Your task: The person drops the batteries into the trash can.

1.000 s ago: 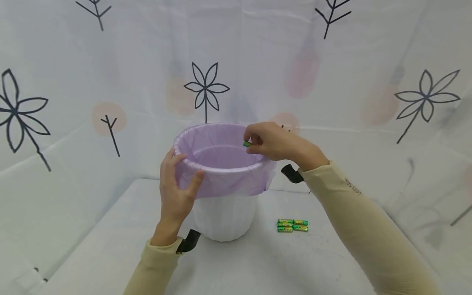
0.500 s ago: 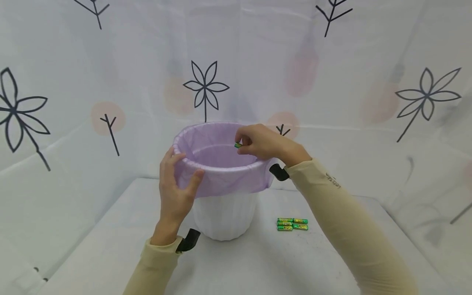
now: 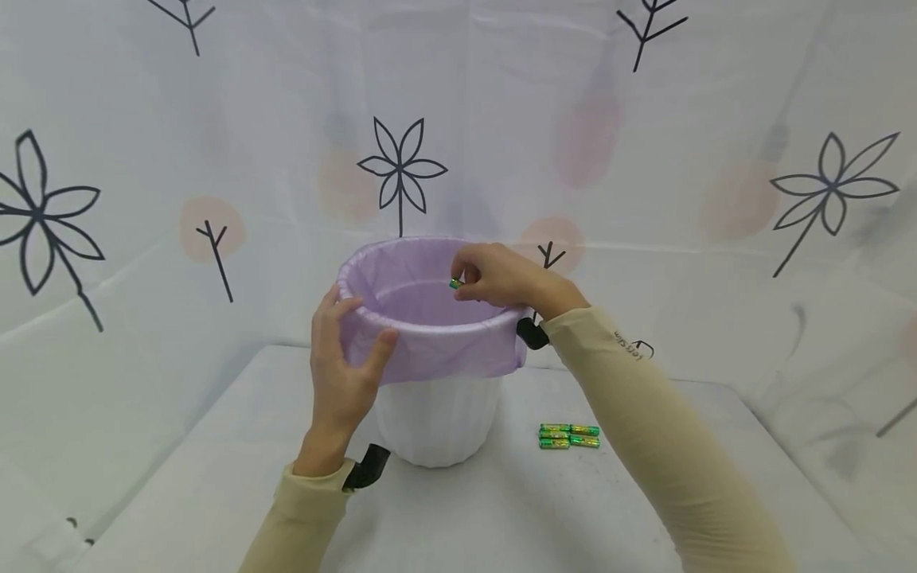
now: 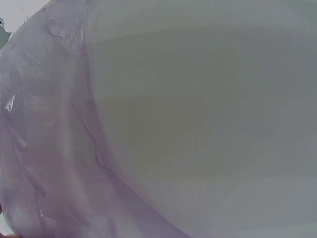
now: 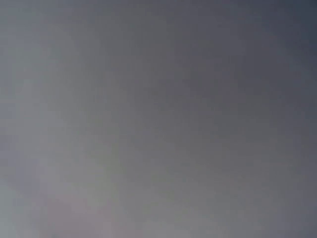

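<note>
A white ribbed trash can [image 3: 435, 422] stands on the table, lined with a purple bag [image 3: 437, 350] folded down over its rim. My left hand [image 3: 340, 382] grips the can's near left side, thumb on the bag in front and fingertips at the rim. Over the can's opening, my right hand [image 3: 497, 274] pinches a small green battery [image 3: 455, 283] between thumb and fingers. The left wrist view is filled by the purple bag [image 4: 44, 124] and the pale can wall [image 4: 208, 124]. Only a grey blur fills the right wrist view.
Several green and yellow batteries [image 3: 569, 436] lie in short rows on the white table [image 3: 458, 525], to the right of the can. Behind the table hangs a white curtain [image 3: 487, 103] printed with dark flowers and twigs.
My right hand has moved left with the battery, farther over the can's opening. The left hand keeps its place on the rim.
</note>
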Action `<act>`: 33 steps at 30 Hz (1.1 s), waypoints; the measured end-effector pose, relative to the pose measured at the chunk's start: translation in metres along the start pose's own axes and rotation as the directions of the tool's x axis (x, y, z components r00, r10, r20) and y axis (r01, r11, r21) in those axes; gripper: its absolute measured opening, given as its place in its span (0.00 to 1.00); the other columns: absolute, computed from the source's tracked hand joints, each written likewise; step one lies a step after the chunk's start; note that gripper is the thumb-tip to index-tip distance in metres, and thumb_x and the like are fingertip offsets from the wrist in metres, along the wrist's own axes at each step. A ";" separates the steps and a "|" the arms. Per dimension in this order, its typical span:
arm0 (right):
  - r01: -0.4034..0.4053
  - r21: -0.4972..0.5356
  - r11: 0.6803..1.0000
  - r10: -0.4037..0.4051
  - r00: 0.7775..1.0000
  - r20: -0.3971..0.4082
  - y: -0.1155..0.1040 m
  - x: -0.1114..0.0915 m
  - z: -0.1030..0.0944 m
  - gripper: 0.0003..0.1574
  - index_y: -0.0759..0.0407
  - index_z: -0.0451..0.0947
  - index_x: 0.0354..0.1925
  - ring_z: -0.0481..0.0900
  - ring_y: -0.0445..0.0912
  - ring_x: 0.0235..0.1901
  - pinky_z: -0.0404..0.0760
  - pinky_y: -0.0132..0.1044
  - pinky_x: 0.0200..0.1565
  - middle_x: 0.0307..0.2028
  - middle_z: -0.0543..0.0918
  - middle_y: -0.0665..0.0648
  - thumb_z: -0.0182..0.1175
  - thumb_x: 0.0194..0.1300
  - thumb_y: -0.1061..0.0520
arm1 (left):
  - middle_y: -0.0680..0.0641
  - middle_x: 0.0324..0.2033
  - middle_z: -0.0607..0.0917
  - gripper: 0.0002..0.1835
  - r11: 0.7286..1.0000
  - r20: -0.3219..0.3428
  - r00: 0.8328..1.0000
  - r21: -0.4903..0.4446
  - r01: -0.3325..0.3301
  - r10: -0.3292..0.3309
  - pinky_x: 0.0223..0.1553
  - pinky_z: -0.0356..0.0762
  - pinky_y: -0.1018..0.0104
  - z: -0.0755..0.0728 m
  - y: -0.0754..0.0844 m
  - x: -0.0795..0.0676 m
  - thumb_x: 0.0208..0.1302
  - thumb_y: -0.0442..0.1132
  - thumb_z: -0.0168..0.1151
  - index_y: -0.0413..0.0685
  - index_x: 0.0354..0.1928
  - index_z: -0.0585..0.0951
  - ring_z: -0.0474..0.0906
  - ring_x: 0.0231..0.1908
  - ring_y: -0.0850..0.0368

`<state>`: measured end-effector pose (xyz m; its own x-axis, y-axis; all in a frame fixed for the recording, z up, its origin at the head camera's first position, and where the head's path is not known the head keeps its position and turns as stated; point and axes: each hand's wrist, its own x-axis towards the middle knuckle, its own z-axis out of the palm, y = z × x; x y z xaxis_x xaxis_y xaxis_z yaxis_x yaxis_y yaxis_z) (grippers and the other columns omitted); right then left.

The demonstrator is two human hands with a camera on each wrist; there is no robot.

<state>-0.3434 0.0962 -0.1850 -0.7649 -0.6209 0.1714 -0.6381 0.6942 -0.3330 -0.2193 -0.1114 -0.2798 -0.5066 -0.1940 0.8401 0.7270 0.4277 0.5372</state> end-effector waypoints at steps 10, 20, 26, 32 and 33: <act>0.000 -0.022 1.000 0.000 1.000 0.010 0.001 -0.001 0.000 0.15 0.57 0.77 0.45 0.76 0.47 0.34 0.73 0.40 0.41 0.32 0.80 0.54 0.65 0.60 0.54 | 0.29 0.63 0.65 0.26 1.000 -0.003 1.000 0.004 -0.017 0.017 0.58 0.61 0.38 0.002 0.000 0.001 0.52 0.31 0.66 0.32 0.53 0.70 0.62 0.62 0.36; -0.019 -0.032 0.999 0.019 1.000 0.002 0.000 -0.003 0.001 0.19 0.57 0.76 0.46 0.75 0.47 0.36 0.73 0.40 0.42 0.34 0.78 0.54 0.65 0.60 0.50 | 0.30 0.64 0.64 0.25 1.000 0.010 1.000 0.003 0.009 -0.009 0.58 0.62 0.38 0.001 0.002 0.001 0.53 0.31 0.65 0.33 0.54 0.70 0.62 0.62 0.38; 0.000 -0.022 1.000 -0.001 1.000 -0.025 0.000 -0.003 0.001 0.17 0.57 0.77 0.45 0.74 0.47 0.36 0.72 0.40 0.41 0.33 0.78 0.54 0.63 0.62 0.49 | 0.30 0.63 0.65 0.25 1.000 -0.010 1.000 -0.002 -0.005 0.005 0.56 0.63 0.40 0.001 0.002 0.000 0.52 0.31 0.66 0.33 0.53 0.71 0.63 0.61 0.38; 0.031 -0.001 1.000 -0.031 0.994 -0.107 0.003 -0.012 -0.004 0.11 0.53 0.78 0.39 0.73 0.45 0.33 0.72 0.39 0.39 0.30 0.78 0.52 0.61 0.63 0.48 | 0.30 0.63 0.65 0.25 1.000 -0.007 1.000 -0.001 0.001 -0.001 0.57 0.62 0.38 0.000 0.003 0.000 0.52 0.31 0.65 0.32 0.53 0.71 0.62 0.61 0.37; 0.035 0.006 0.999 -0.034 0.992 -0.124 0.003 -0.014 -0.005 0.11 0.52 0.78 0.39 0.73 0.45 0.32 0.72 0.39 0.38 0.29 0.78 0.52 0.61 0.63 0.48 | 0.30 0.63 0.65 0.25 1.000 -0.007 1.000 -0.001 0.005 -0.005 0.57 0.62 0.38 0.000 0.004 0.000 0.52 0.31 0.65 0.32 0.53 0.71 0.62 0.61 0.37</act>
<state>-0.3350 0.1092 -0.1843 -0.7477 -0.5940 0.2966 -0.6640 0.6700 -0.3320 -0.2166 -0.1096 -0.2781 -0.5066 -0.2024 0.8381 0.7253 0.4255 0.5411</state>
